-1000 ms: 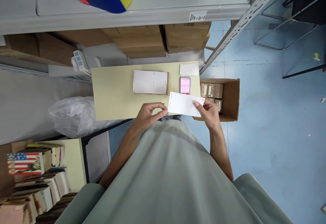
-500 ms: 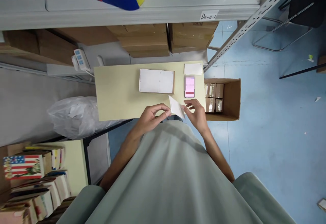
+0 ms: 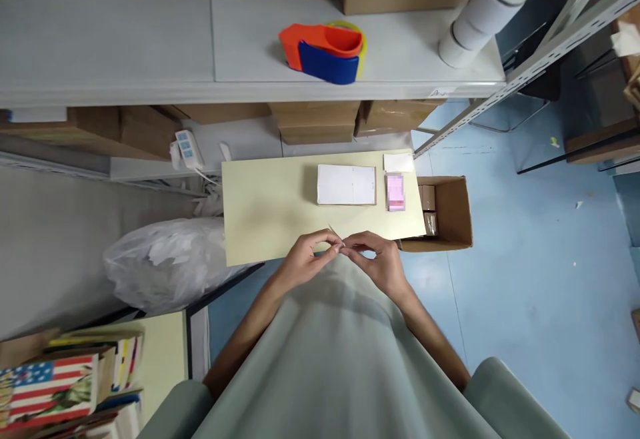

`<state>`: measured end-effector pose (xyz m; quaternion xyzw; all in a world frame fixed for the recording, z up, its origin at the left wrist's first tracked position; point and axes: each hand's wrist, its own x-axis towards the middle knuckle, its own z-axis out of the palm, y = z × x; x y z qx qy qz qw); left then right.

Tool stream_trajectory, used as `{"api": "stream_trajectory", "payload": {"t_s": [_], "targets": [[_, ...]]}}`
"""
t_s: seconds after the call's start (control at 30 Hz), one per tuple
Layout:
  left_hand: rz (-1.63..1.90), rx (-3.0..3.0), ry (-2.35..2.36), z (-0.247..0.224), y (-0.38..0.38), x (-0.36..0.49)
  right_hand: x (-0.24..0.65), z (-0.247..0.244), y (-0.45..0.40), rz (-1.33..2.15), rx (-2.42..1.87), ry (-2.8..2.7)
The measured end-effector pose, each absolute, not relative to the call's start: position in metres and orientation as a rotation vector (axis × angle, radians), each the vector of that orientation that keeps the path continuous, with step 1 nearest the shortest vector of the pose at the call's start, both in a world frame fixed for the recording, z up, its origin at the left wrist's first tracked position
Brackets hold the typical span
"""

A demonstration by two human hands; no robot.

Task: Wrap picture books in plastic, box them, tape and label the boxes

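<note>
Near my body, just past the front edge of the pale yellow table (image 3: 265, 206), my left hand (image 3: 306, 257) pinches a thin white paper slip (image 3: 333, 230). My right hand (image 3: 379, 262) is closed too, its thumb and finger meeting the slip at the left fingertips. The slip shows almost edge-on, and the fingers hide most of it. Beyond the hands lies a box with a white top (image 3: 346, 184). To its right is a phone (image 3: 395, 192) with a pink screen, and behind the phone a white paper piece (image 3: 399, 162).
An open cardboard box (image 3: 455, 219) holding small brown boxes stands at the table's right. A shelf above bears an orange and blue tape dispenser (image 3: 325, 52) and stacked white rolls (image 3: 470, 32). On the left are a clear plastic bag (image 3: 160, 266) and books (image 3: 55, 386).
My right hand has come left to the slip, and both hands' fingertips now meet on it. The slip has turned from face-on to nearly edge-on. The view has tilted up, showing more shelf.
</note>
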<state>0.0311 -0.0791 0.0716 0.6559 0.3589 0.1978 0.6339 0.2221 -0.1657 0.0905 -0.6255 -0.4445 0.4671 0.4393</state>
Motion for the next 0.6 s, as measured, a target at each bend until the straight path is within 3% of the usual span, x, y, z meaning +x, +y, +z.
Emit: {"api": "stream_trajectory", "payload": {"t_s": [0.4, 0.6], "targets": [[0.491, 1.555, 0.8, 0.06, -0.066, -0.092, 0.103, 0.088, -0.143, 1.272, -1.706, -1.038], [0.568, 1.582, 1.023, 0.009, -0.048, -0.142, 0.097, 0.084, -0.143, 1.09, -1.792, -1.054]]}}
